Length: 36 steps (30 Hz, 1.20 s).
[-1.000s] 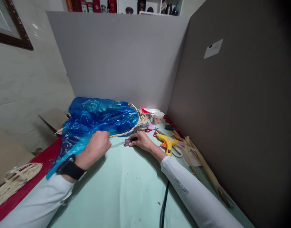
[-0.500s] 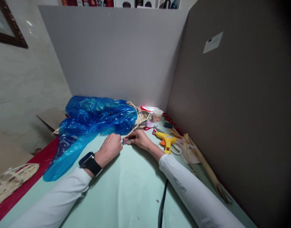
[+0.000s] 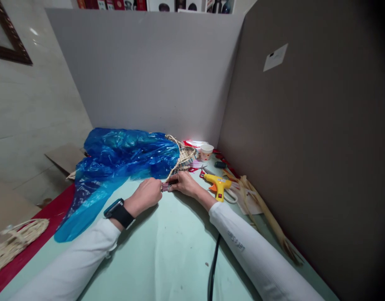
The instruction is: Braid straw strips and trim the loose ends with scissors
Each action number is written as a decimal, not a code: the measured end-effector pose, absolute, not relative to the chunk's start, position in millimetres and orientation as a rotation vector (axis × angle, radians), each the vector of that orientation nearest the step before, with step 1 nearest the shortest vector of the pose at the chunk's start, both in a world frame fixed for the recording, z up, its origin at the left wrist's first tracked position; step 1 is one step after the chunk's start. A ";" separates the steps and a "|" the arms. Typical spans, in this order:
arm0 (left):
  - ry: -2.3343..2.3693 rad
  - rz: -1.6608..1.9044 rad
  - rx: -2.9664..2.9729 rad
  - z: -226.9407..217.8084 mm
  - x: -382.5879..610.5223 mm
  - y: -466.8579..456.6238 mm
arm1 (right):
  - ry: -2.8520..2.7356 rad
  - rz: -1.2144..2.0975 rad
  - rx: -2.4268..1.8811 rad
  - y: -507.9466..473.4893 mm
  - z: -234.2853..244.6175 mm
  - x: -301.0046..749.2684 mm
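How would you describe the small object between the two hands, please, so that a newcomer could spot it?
Find the big blue bag on the pale green tabletop. Near its right end, the left hand and right hand almost meet at a small pinkish object. Its colour sets it apart from the tan cord nearby.

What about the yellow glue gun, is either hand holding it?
No, the yellow glue gun lies on the table, while the left hand and right hand meet at a small pinkish piece.
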<state>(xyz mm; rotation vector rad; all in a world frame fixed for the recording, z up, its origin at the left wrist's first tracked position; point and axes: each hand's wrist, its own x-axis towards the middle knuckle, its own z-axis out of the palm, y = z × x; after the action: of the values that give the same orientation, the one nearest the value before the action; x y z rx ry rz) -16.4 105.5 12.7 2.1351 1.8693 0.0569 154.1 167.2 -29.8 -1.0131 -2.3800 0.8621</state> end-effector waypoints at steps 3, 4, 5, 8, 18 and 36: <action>1.763 0.095 2.009 15.3 -19.9 107.8 | -2.379 0.933 -0.989 170.0 -27.7 159.1; 1.722 0.105 1.961 14.1 -21.1 107.8 | -2.375 0.965 -0.982 171.2 -27.3 161.4; 1.683 0.115 1.910 11.9 -22.1 107.3 | -2.367 1.001 -0.976 172.4 -26.8 164.0; 1.589 0.151 1.762 0.3 -23.1 104.5 | -2.281 1.110 -0.979 174.7 -25.0 172.7; 1.415 0.305 1.523 -27.9 -6.8 96.0 | -1.895 0.857 -1.396 178.4 0.1 159.6; 1.256 0.414 1.454 -58.9 -15.2 112.5 | -2.214 0.223 -1.785 185.6 -0.9 106.3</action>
<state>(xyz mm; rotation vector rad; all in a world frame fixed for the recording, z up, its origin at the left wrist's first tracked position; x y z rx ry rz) -15.2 112.5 -58.9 1.4539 1.2561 0.4137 106.3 185.6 -0.9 -1.7852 -2.2144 0.2233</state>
